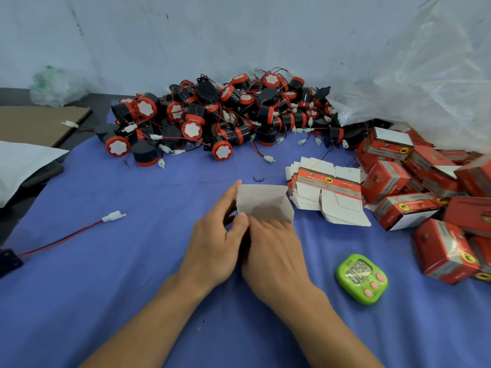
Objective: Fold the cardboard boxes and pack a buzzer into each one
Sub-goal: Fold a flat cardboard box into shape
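A small cardboard box (261, 201), its white inner flaps showing, stands on the blue cloth at the centre. My left hand (212, 243) grips its left side, thumb and fingers curled round the edge. My right hand (273, 251) holds its near side from the right, fingers over the lower flap. A big heap of black and red buzzers (218, 115) with red-black wires lies at the back. A stack of flat unfolded boxes (326, 192) sits just right of my hands. Folded red boxes (425, 197) are piled at the far right.
A green timer (362, 278) lies on the blue cloth (132, 274) right of my right wrist. A loose buzzer wire with a white plug (114, 216) stretches at left. A clear plastic bag (425, 83) bulges at back right; brown cardboard (39, 123) and a white sack (24, 166) lie at left.
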Available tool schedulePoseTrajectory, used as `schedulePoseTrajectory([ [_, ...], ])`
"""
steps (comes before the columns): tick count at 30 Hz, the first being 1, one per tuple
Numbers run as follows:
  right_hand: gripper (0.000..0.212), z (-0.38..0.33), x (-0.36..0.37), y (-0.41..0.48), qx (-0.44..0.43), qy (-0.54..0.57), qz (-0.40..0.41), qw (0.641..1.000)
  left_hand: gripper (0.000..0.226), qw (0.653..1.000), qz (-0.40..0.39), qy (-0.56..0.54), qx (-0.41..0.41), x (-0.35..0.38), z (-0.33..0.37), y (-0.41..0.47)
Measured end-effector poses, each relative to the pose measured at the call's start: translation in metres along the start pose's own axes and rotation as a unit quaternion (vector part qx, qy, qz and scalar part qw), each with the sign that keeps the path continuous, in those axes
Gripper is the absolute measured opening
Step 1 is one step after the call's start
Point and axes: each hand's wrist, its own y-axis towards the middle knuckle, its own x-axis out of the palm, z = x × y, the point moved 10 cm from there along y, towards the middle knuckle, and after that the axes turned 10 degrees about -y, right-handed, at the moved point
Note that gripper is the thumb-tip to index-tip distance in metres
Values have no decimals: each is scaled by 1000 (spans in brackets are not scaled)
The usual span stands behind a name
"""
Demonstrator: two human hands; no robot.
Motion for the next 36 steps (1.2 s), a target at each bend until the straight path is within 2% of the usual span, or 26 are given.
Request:
schedulePoseTrajectory([
  [3,34,-6,0,2,18,39,35,998,55,1000,26,14,-5,-7,-3,4],
  [7,35,-6,3,2,16,60,32,998,57,1000,12,-17,-23,-10,-6,4],
  [11,30,-10,-16,-4,12,130,119,984,51,998,55,11,6,-17,5,-1],
  [14,48,-10,-42,-11,-18,180,219,959,42,994,100,46,-1,-28,8,-3],
  [16,55,-2,-55,-12,-21,225,246,942,41,994,101,43,-11,-32,6,-2],
  [18,48,14,-61,-2,29,320,235,917,46,994,107,39,-6,-38,9,-1],
  [20,39,36,-60,16,101,425,222,872,51,991,126,43,0,-47,14,4],
  [22,36,56,-65,35,140,450,230,851,53,991,131,38,-8,-51,13,12],
  [25,29,77,-63,71,176,392,206,879,52,990,139,19,-17,-56,9,17],
  [27,28,81,-40,107,186,331,120,917,45,987,158,27,24,-57,17,18],
  [28,35,78,-22,126,181,295,57,936,37,985,163,35,51,-56,24,17],
  [31,69,42,26,172,83,185,-92,975,14,976,170,68,118,-53,40,19],
  [33,78,12,42,195,1,144,-121,982,10,970,182,77,141,-54,42,19],
  [36,74,-8,60,223,-60,21,-125,990,9,965,212,58,145,-62,38,16],
])
